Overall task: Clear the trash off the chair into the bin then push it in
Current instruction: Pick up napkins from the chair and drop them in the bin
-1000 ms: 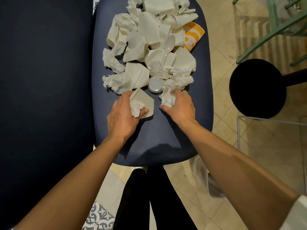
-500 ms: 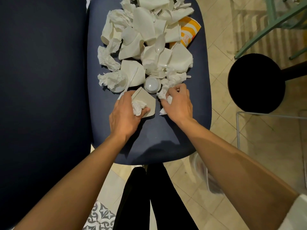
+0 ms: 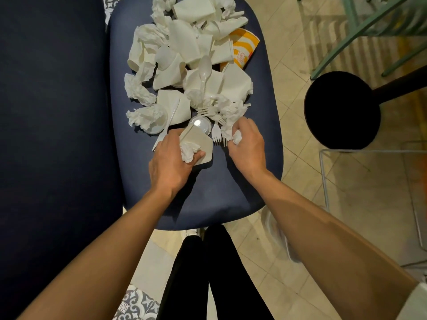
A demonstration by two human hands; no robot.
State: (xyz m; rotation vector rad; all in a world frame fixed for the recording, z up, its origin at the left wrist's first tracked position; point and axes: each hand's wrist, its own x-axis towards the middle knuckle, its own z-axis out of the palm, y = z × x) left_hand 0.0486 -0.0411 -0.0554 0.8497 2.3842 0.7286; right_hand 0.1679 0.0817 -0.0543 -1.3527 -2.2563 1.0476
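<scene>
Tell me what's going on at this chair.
A person is gathering trash from the blue chair seat. The left hand holds a crumpled napkin against a flattened paper cup; the right hand pinches a second napkin at the pile's near edge. Most of the pile, including plastic forks, a spoon and an orange-striped cup, lies on the seat.

At centre frame the left hand (image 3: 171,162) grips a crumpled napkin (image 3: 188,153) and a flattened paper cup (image 3: 201,144) on the dark blue chair seat (image 3: 208,199). Just to its right, the right hand (image 3: 247,146) pinches another napkin wad (image 3: 237,137) beside two white plastic forks (image 3: 216,133). Above them a heap (image 3: 184,42) of white cups and napkins covers the seat, with a plastic spoon (image 3: 204,68) on top and an orange-striped cup (image 3: 245,50) at its upper right edge; a round black stool (image 3: 342,112) stands at the right.
</scene>
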